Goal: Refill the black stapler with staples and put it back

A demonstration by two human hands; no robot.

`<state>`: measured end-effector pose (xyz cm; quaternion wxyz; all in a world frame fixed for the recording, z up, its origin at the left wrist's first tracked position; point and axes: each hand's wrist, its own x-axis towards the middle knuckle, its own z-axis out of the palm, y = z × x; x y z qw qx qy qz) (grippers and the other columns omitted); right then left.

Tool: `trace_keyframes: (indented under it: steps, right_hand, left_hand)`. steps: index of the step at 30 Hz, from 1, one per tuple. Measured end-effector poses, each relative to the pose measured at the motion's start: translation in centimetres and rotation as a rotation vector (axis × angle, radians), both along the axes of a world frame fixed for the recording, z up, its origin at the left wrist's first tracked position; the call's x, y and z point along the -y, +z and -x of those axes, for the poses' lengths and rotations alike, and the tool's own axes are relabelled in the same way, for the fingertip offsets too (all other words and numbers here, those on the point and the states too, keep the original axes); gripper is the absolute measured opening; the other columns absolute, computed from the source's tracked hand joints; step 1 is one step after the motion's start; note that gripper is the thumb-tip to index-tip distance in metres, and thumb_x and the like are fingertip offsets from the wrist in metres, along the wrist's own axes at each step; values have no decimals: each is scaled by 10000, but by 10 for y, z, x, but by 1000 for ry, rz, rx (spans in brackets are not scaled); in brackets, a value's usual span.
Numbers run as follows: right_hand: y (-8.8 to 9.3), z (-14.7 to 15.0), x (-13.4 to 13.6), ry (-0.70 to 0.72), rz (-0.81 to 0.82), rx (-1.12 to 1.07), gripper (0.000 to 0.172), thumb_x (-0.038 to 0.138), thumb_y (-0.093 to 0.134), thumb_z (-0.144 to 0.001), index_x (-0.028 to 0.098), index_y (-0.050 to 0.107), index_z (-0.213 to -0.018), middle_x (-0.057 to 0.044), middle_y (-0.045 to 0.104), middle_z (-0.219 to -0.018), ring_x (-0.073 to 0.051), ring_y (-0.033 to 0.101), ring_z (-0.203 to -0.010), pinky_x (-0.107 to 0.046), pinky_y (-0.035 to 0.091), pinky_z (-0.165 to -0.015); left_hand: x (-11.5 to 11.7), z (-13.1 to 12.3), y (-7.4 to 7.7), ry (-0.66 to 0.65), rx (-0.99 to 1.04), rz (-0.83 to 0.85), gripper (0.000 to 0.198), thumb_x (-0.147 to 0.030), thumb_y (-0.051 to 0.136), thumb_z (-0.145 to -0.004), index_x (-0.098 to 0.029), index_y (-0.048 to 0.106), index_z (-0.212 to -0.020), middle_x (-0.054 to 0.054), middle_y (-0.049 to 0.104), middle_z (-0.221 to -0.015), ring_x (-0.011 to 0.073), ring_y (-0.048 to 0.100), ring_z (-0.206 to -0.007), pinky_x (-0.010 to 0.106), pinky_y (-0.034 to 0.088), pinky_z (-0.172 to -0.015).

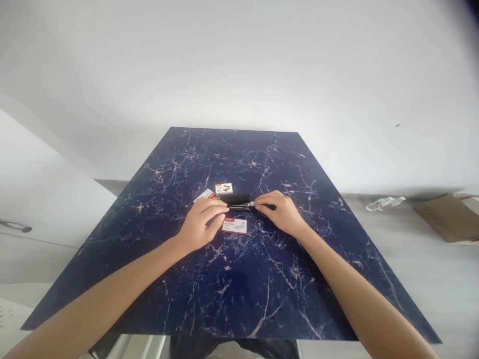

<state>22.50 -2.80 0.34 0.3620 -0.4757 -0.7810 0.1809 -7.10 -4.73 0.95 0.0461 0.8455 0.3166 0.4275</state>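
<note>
A black stapler (235,199) lies lengthwise across the middle of the table, with a silver metal channel showing along its near side. My left hand (198,223) grips its left end, fingers over the top and thumb on the near side. At the right end, the thumb and fingers of my right hand (279,209) are pinched round a small pale piece (253,203), too small to name. Close in front of the stapler lies a flat white and red box (234,226). Behind it sits a small white box with a stapler picture (223,188). Another white and red box (205,194) is partly hidden behind my left hand.
The table (239,289) has a dark blue marbled top and stands against a white wall. On the floor to the right are a clear plastic item (385,203) and a cardboard box (445,217). A white door or panel with a dark handle (15,227) is at the left.
</note>
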Motion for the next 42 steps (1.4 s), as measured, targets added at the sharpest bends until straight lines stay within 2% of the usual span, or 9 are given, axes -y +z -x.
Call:
trace_keyframes:
  steps: [11, 15, 18, 23, 27, 30, 35, 39, 42]
  right_hand:
    - [-2, -1, -1, -20, 43, -22, 125, 299, 703, -949, 307, 823, -983, -9, 811, -1067, -241, 718, -1032, -453, 566, -978]
    - [5, -3, 3, 10, 19, 92, 173, 262, 670, -951, 303, 823, -1021, -28, 788, -1196, -280, 706, -1130, -508, 553, -1025]
    - [15, -3, 10, -107, 61, 171, 214, 263, 650, -951, 276, 797, -1106, -66, 783, -1212, -308, 740, -1085, -523, 585, -968]
    - [22, 12, 27, -292, 251, 137, 317, 248, 637, -934, 238, 695, -1245, -101, 815, -1117, -323, 792, -925, -513, 617, -885]
    - [20, 38, 41, -237, 342, -71, 582, 196, 616, -889, 238, 533, -1464, -146, 765, -1274, -280, 802, -870, -453, 634, -846]
    - [17, 53, 48, -165, 372, -128, 828, 146, 581, -846, 217, 321, -1628, -134, 801, -1163, -268, 794, -816, -451, 626, -860]
    - [8, 55, 41, -64, 405, -177, 1010, 238, 607, -877, 212, 35, -1709, -147, 767, -1228, -253, 776, -810, -421, 633, -780]
    - [-4, 41, 27, -191, 332, -312, 861, 348, 601, -938, 270, 182, -1686, -186, 554, -1549, -264, 759, -982, -425, 648, -804]
    - [-8, 33, 23, -228, 370, -374, 725, 451, 576, -978, 286, 311, -1633, -169, 526, -1569, -243, 749, -935, -421, 658, -748]
  left_hand:
    - [0, 0, 0, -2, -4, 15, 180, -181, 590, -1018, -247, 702, -1142, 43, 764, -1151, 214, 707, -1069, 426, 533, -983]
    - [-6, 6, 1, 111, -53, -3, 208, -199, 604, -990, -240, 696, -1173, 68, 753, -1193, 263, 676, -1127, 473, 519, -999]
    - [-18, 17, -1, 203, -201, 42, 344, -258, 681, -928, -227, 673, -1270, 102, 743, -1206, 327, 640, -1148, 530, 505, -987]
    - [-34, 29, -9, 171, -297, 187, 414, -283, 730, -921, -238, 664, -1327, 99, 747, -1179, 334, 629, -1161, 524, 527, -965]
    - [-34, 25, -11, 163, -240, 239, 438, -272, 803, -881, -253, 691, -1304, 88, 749, -1171, 307, 666, -1106, 492, 563, -933]
    - [-32, 21, -11, 158, -204, 248, 471, -255, 826, -862, -261, 691, -1314, 81, 747, -1186, 293, 679, -1099, 471, 575, -928]
    - [-26, 10, -10, 154, -215, 243, 561, -363, 821, -884, -257, 634, -1403, 94, 760, -1143, 313, 686, -1072, 482, 574, -900]
    - [-6, 0, -3, -54, -327, 260, 536, -379, 555, -1067, -252, 446, -1577, 109, 736, -1270, 287, 694, -1128, 446, 555, -923]
    - [12, -9, 2, -130, -388, 253, 521, -444, 587, -1039, -235, 501, -1509, 87, 754, -1185, 280, 694, -1056, 445, 535, -919]
